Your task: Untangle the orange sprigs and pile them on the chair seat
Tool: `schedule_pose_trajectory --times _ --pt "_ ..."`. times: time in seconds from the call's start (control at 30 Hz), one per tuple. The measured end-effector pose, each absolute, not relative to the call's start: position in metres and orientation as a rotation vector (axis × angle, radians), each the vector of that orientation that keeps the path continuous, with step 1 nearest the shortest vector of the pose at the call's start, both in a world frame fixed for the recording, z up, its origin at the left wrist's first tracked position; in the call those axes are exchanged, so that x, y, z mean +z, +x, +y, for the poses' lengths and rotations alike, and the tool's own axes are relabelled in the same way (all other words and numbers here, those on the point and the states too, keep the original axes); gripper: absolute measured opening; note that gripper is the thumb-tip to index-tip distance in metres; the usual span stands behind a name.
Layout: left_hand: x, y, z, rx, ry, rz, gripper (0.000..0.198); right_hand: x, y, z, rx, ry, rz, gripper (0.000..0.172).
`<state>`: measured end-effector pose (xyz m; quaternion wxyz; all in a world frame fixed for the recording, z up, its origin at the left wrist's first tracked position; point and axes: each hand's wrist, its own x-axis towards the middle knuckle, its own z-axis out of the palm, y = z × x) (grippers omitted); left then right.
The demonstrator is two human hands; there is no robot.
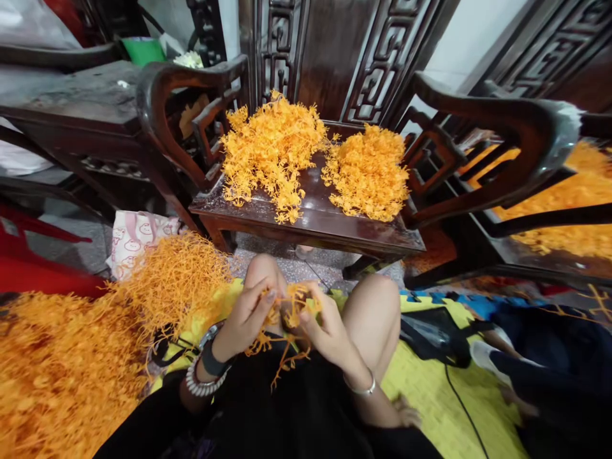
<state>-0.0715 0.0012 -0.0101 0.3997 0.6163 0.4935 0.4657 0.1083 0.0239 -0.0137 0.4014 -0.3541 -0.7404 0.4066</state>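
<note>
Over my lap, both hands pinch a tangled orange branching strand [285, 364], perhaps plastic. My left hand [246, 319] has its thumb and fingers closed on one part of it. My right hand [329, 328] grips a looped, flower-like bunch at the other side, fingertips curled around it. Loose ends dangle below both hands against my black clothing. In front of me, a dark wooden chair [315, 220] bears two piles of similar frilly orange pieces, a larger left pile [272, 150] and a smaller right pile [368, 172].
Left of me lie a thin-stranded orange heap [176, 280] and a bigger orange heap [62, 376], near a white patterned bag [138, 239]. Another chair at right holds more orange pieces [564, 210]. A black bag [435, 335] and cable lie on the yellow mat [425, 389]; another person sits at right.
</note>
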Motion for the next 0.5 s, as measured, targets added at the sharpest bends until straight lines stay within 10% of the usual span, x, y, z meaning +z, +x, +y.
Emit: schedule_pose_trajectory --times 0.33,0.5 --pt "-0.021 -0.043 -0.019 1.105 1.418 1.223 0.032 -0.006 0.132 0.015 1.161 -1.039 -1.735 0.023" --pt "-0.023 -0.028 -0.03 1.004 1.428 1.175 0.033 -0.014 0.134 0.003 0.854 -1.104 -1.851 0.046"
